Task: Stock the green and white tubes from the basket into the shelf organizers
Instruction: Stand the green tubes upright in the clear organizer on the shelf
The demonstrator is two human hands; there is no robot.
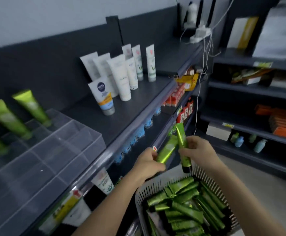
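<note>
My left hand (149,165) grips a green tube (167,149) that slants up to the right. My right hand (198,149) holds a second green tube (183,145) upright, black cap down. Both hands hover just above the grey slotted basket (143,191), which is filled with several more green tubes (184,206). On the top shelf at the left stands a clear acrylic organizer (53,150) with divided slots. Three green tubes (31,106) stand cap-down in its back rows.
White cream tubes (121,74) and a Nivea tube (103,97) stand on the dark top shelf (135,103). Lower shelves carry blue packs, red boxes and white tubes. A second shelving unit (251,92) at the right holds orange boxes and small bottles. Cables hang at the corner.
</note>
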